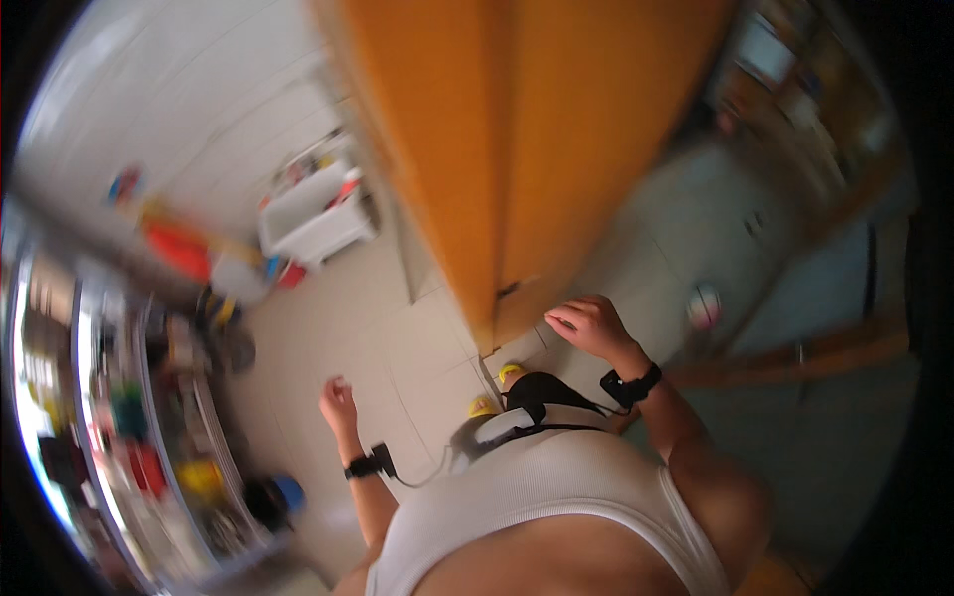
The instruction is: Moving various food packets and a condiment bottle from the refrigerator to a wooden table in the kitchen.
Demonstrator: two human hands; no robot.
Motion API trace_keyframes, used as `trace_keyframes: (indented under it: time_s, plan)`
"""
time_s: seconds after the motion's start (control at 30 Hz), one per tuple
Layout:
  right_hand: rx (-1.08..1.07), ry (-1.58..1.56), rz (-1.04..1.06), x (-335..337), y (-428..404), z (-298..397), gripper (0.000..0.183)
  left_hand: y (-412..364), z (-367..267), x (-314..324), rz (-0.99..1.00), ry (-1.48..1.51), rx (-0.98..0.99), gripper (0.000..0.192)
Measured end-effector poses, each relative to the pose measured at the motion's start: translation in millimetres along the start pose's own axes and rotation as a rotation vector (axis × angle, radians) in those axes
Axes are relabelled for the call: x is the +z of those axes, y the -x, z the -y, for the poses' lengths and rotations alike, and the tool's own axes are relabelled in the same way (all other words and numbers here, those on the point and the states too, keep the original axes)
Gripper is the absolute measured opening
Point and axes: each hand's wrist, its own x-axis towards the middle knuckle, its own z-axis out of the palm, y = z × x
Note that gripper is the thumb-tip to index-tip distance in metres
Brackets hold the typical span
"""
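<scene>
My left hand (339,403) hangs over the tiled floor with its fingers loosely curled, and nothing shows in it. In front of my body my right hand (589,325) is raised, its fingers bent and no object visible between them. It is nearest to the orange wooden door (447,149), close beside a small dark fitting (509,289) on it; a gap appears to lie between hand and door. Each wrist wears a black band with a small device and a cable. Yellow footwear (483,406) shows below, near the foot of the door.
Blurred shelving (212,417) with many goods lines the left side. A white plastic basin on legs (320,216) stands against the tiled wall, with red and blue items beside it. Beyond the door, a round pale object (703,306) lies on the grey floor near a wooden-edged structure (790,357).
</scene>
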Motion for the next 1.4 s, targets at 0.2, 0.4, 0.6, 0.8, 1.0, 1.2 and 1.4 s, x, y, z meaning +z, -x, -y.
trace_keyframes:
  time_s: [0.2, 0.4, 0.6, 0.8, 1.0, 1.2, 1.4]
  plan:
    - [0.297, 0.251, -0.170, -68, 81, 51, 0.008, -10, -67, 26, 0.476, -0.025, 0.216, 0.019]
    - [0.515, 0.435, -0.361, -135, 103, 102, 0.010, 9, -137, 46, 0.746, -0.045, 0.446, 0.010]
    - [0.704, 0.527, -0.406, -213, 120, 74, 0.010, 47, -224, 82, 0.881, -0.148, 0.631, 0.009]
    - [0.844, 0.553, -0.326, -291, 138, 20, 0.009, 71, -325, 191, 0.941, -0.106, 0.831, 0.024]
    - [0.877, 0.491, -0.535, -351, 170, -31, 0.010, 77, -504, 302, 0.934, -0.083, 0.988, 0.024]
    - [1.020, 0.489, -0.594, -384, 177, -72, 0.011, 28, -663, 388, 0.949, 0.061, 1.154, 0.015]
    - [1.126, 0.513, -0.635, -399, 183, -137, 0.005, -4, -787, 482, 0.900, 0.158, 1.023, 0.013]
